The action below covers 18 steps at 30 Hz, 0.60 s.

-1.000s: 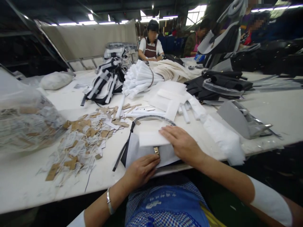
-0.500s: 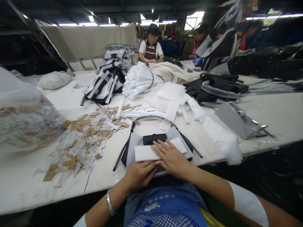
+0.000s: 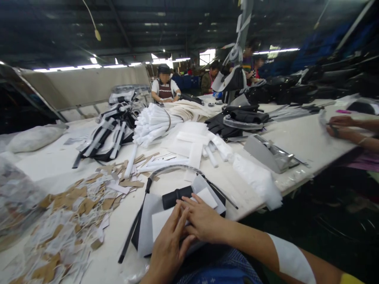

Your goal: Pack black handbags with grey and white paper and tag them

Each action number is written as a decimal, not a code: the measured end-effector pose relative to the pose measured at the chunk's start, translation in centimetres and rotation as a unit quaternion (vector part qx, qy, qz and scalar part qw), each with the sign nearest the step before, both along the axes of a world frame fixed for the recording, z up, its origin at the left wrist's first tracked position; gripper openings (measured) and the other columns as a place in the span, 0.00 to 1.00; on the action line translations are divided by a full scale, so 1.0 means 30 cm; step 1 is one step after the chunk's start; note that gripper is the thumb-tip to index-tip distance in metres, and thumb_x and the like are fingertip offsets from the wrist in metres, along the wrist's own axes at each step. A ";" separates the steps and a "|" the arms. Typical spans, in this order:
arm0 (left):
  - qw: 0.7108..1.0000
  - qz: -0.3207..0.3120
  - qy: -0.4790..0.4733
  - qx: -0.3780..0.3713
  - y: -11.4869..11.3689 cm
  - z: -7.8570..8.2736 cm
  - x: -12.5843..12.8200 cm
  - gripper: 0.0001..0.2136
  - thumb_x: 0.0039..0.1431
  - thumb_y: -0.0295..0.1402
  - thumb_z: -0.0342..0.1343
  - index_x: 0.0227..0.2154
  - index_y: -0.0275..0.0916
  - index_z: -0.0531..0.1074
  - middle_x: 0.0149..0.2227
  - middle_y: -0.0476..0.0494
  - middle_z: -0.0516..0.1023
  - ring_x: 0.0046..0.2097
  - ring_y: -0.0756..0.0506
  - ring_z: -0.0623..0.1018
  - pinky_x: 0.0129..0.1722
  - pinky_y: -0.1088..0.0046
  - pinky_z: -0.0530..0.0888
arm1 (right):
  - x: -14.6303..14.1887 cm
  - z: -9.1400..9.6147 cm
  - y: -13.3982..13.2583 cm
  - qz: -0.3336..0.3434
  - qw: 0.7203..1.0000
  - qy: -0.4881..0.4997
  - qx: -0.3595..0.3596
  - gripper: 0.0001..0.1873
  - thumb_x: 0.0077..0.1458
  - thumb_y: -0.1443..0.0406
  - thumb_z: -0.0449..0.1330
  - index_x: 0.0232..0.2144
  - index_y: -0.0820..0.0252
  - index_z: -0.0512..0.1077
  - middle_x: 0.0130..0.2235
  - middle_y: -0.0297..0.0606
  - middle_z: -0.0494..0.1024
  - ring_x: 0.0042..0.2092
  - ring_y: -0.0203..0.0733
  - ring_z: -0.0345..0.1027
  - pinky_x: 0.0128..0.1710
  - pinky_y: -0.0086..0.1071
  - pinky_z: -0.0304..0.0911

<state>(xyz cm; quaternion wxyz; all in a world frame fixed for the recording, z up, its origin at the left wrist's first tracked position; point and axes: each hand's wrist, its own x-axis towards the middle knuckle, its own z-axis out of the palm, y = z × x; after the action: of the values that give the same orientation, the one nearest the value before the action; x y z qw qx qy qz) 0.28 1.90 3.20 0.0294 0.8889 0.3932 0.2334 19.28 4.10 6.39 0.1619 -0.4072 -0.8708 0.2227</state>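
A handbag [image 3: 145,223] with pale wrapping is lying at the near edge of the table [image 3: 319,134], its covered handle [image 3: 174,169] arching away from the person. A white strip [image 3: 161,221] is lying across it, with a black rolled piece [image 3: 174,198] just beyond. The left hand [image 3: 170,242] is resting over the strip, fingers stretched nearly straight, thumb spread; the right hand [image 3: 204,219] is lying beside it, its extended fingers slightly parted and meeting the left ones. Neither is visibly closing around anything; both are hiding the strip's middle.

Brown and white tags [image 3: 69,209] are crowding the table on the left, a clear plastic sack [image 3: 16,205] bulging past them. Behind the handle, white sheets [image 3: 189,136] are overlapping in front of a bound bundle of white tubes [image 3: 152,124]. Black bags [image 3: 237,118] are lying piled to the bundle's right. A puffy white roll [image 3: 256,179] is drooping over the near edge, beside a grey bag [image 3: 262,152].

The pale table is stretching far back and rightward, where a co-worker's hands [image 3: 340,126] are showing. Across it, a person in an apron [image 3: 165,90] is leaning forward. A beige partition [image 3: 97,86] is standing at left, and lights [image 3: 74,68] are glowing under the dark roof.
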 end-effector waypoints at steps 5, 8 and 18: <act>0.997 -0.006 0.030 0.067 -0.003 -0.065 -0.012 0.32 0.66 0.39 0.52 0.68 0.34 0.49 0.67 0.35 0.58 0.66 0.40 0.63 0.60 0.64 0.70 | 0.161 0.082 0.143 -0.052 0.989 0.139 -0.023 0.15 0.66 0.61 0.53 0.43 0.57 0.79 0.46 0.37 0.82 0.49 0.39 0.75 0.55 0.34 0.65; 0.991 -0.024 0.066 0.113 0.010 -0.068 -0.018 0.31 0.65 0.31 0.51 0.68 0.33 0.50 0.67 0.36 0.59 0.67 0.41 0.61 0.62 0.66 0.67 | 0.305 0.075 0.304 -0.296 0.947 0.116 0.039 0.17 0.66 0.60 0.51 0.48 0.56 0.76 0.53 0.40 0.78 0.55 0.42 0.70 0.56 0.36 0.65; 0.979 -0.028 0.124 0.161 0.046 -0.109 -0.032 0.39 0.52 0.17 0.45 0.69 0.36 0.47 0.67 0.43 0.59 0.68 0.44 0.59 0.66 0.59 0.60 | 0.520 -0.032 0.419 -0.434 0.897 0.030 -0.077 0.41 0.51 0.71 0.60 0.67 0.70 0.55 0.57 0.58 0.72 0.55 0.56 0.69 0.58 0.44 0.60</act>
<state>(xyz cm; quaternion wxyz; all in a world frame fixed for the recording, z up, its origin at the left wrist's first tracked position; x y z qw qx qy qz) -0.67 3.29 -0.07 -0.1560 0.9148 0.3257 0.1809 34.89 16.66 5.42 0.2369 -0.7493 -0.5821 0.2087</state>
